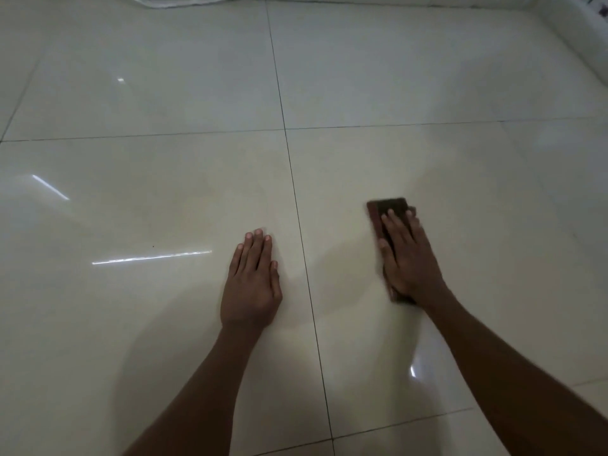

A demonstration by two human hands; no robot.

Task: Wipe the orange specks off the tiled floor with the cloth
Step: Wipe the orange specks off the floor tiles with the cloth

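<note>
Your right hand lies flat on the cloth, palm down, fingers stretched forward and close together, pressing it to the floor. Nothing is pinched; the grip is simply spread over the fabric. The cloth is dark, brownish, folded into a narrow strip. Its far end sticks out beyond your fingertips, and a small bit of it shows behind the heel of your palm, near the wrist. The hand and the cloth edges look slightly blurred.

Your left hand rests flat on the bare tile, palm down, fingers straight and held together, thumb alongside. It holds nothing. It sits just left of a dark grout line that runs away from you between the two hands; the cloth and your right hand are on the tile to the right of that line. A second grout line crosses it well ahead of both hands.

The tiles are pale, cream and glossy, with bright streaks of reflected light to the left of your left hand. One tiny dark speck shows on the tile well left of your left hand; its colour is too small to tell. White fabric lies at the far edge of the floor.
</note>
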